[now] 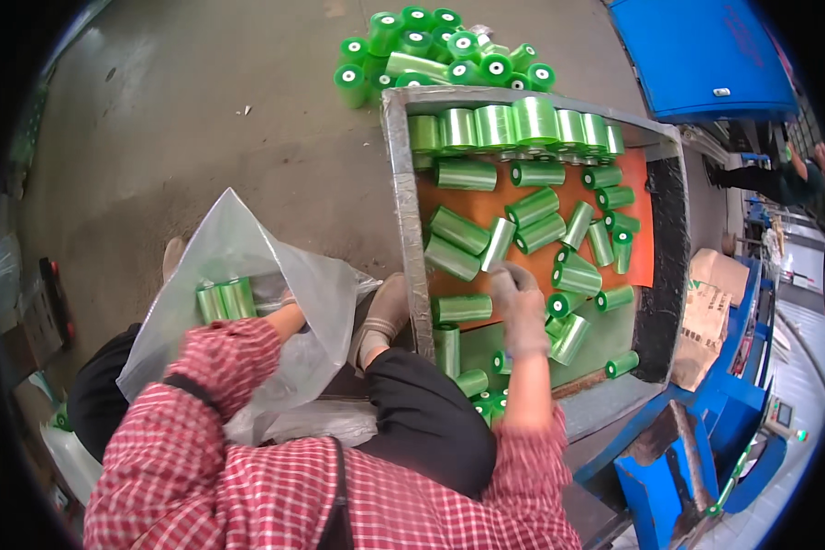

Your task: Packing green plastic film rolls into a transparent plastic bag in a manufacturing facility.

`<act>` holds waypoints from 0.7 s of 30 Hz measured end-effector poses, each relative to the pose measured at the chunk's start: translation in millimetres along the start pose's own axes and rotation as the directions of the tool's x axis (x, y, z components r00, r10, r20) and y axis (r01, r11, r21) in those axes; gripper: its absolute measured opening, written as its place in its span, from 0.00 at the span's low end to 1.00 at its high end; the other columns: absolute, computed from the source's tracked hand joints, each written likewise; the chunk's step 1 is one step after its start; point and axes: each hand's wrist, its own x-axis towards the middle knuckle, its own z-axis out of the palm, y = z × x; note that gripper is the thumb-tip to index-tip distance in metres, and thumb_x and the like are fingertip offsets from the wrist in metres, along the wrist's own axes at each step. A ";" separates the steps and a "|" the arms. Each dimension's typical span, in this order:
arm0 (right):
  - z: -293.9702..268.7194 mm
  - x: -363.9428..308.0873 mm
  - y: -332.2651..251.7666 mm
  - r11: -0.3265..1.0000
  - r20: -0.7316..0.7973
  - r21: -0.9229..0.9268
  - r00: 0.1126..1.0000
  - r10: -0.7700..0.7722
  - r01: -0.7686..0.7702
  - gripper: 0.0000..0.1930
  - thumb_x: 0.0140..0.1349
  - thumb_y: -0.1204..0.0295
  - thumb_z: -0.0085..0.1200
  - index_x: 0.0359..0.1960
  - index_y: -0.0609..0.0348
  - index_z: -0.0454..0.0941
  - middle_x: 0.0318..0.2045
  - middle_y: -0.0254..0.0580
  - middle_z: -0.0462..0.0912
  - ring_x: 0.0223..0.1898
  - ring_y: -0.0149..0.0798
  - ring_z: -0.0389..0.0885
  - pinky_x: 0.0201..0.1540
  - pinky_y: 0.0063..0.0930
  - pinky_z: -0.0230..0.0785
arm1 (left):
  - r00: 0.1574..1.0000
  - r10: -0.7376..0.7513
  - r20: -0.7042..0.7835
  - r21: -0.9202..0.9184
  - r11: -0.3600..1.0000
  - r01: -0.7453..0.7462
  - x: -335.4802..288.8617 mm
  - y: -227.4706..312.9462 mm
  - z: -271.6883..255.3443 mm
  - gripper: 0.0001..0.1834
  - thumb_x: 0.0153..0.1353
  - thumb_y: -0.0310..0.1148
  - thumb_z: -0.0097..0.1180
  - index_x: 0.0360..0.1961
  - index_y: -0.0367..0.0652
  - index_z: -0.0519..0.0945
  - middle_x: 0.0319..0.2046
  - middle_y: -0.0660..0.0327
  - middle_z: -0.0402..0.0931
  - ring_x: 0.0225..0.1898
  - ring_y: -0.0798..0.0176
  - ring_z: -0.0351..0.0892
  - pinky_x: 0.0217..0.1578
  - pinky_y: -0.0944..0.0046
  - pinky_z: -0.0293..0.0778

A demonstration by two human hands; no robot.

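Head view: right grip (519,291) touches a green roll (498,242), left grip (290,309) obscured; closures unclear.

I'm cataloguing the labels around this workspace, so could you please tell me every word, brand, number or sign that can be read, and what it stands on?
No text reads clearly enough to quote.
Brown cardboard: dark print, too small and blurred.
Blue panel: faint markings, illegible; its small white patch shows nothing readable.
Control box: display too small to read.
Green film rolls: no legible lettering.
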 end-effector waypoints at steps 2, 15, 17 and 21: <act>7.7 66.2 143.7 0.943 -0.213 0.035 0.920 0.330 -0.330 0.35 0.48 0.60 0.60 0.57 0.62 0.62 0.50 0.52 0.71 0.48 0.41 0.72 0.52 0.29 0.61 | 0.992 0.090 -0.087 0.145 0.987 -0.077 -10.2 -33.4 20.0 0.16 0.54 0.37 0.49 0.44 0.46 0.76 0.46 0.53 0.73 0.50 0.52 0.70 0.49 0.59 0.66; -22.9 -42.8 -25.6 0.390 0.321 0.915 0.777 -0.542 -0.105 0.25 0.52 0.61 0.58 0.49 0.61 0.67 0.45 0.41 0.72 0.45 0.36 0.72 0.48 0.31 0.65 | 0.995 0.042 -0.088 -0.759 0.645 -0.094 -16.5 228.1 -295.1 0.48 0.40 0.39 0.68 0.61 0.39 0.55 0.53 0.51 0.65 0.52 0.57 0.66 0.55 0.63 0.61; -25.5 2.4 71.5 0.792 0.226 0.588 0.907 -0.356 0.164 0.27 0.51 0.62 0.58 0.50 0.64 0.66 0.47 0.44 0.73 0.48 0.38 0.72 0.50 0.32 0.64 | 0.990 0.064 -0.125 -0.813 0.565 -0.139 -62.3 240.2 -323.1 0.49 0.36 0.39 0.69 0.60 0.39 0.56 0.46 0.55 0.70 0.48 0.62 0.69 0.51 0.63 0.64; 51.8 9.7 276.3 0.879 0.109 -0.463 0.976 0.187 -0.116 0.43 0.38 0.60 0.65 0.59 0.59 0.58 0.53 0.56 0.68 0.55 0.52 0.68 0.56 0.37 0.61 | 0.996 0.015 -0.089 -0.874 0.479 -0.085 -116.1 153.0 -328.4 0.50 0.29 0.30 0.68 0.59 0.41 0.59 0.46 0.61 0.69 0.49 0.66 0.68 0.52 0.64 0.64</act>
